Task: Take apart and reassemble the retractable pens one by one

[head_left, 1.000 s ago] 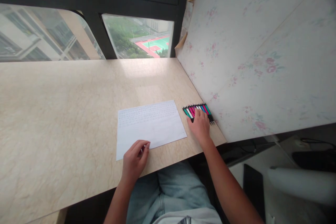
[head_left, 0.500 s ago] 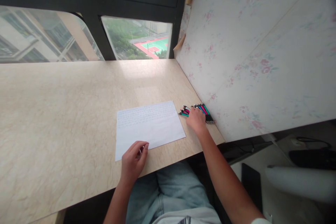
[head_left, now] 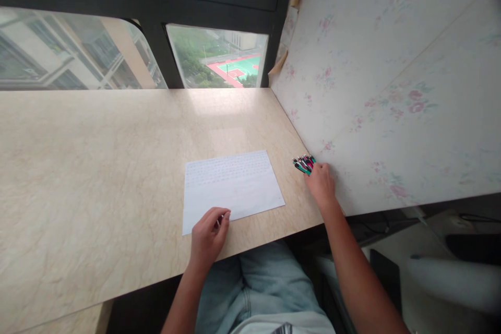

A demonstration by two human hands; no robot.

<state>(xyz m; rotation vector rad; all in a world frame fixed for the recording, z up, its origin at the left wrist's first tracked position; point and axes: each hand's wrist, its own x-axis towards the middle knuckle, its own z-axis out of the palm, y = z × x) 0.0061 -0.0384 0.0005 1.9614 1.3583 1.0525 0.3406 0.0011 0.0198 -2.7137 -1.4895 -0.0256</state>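
Observation:
A sheet of paper [head_left: 238, 195] lies flat on the pale marbled table, its upper part covered in rows of writing. At its lower edge rests my left hand [head_left: 210, 234], fingers curled and thumb against the fingertips; whatever may be between them is hidden. To the right of the sheet, my right hand [head_left: 321, 183] is closed around a bundle of pens [head_left: 304, 163] beside the wall. Their black, green and pink ends stick out past my fingers at the far left, while the other ends are covered by the hand.
The marbled tabletop [head_left: 97, 177] reaches left and back to a dark-framed window [head_left: 219, 5]. A wall with flowered paper [head_left: 371, 88] borders the table on the right. Below the front edge are my legs in jeans [head_left: 266, 282].
My right hand has drawn the spread pens together into a tighter bundle, moving right toward the wall. The whole view has shifted slightly; my left hand stays at the paper's edge.

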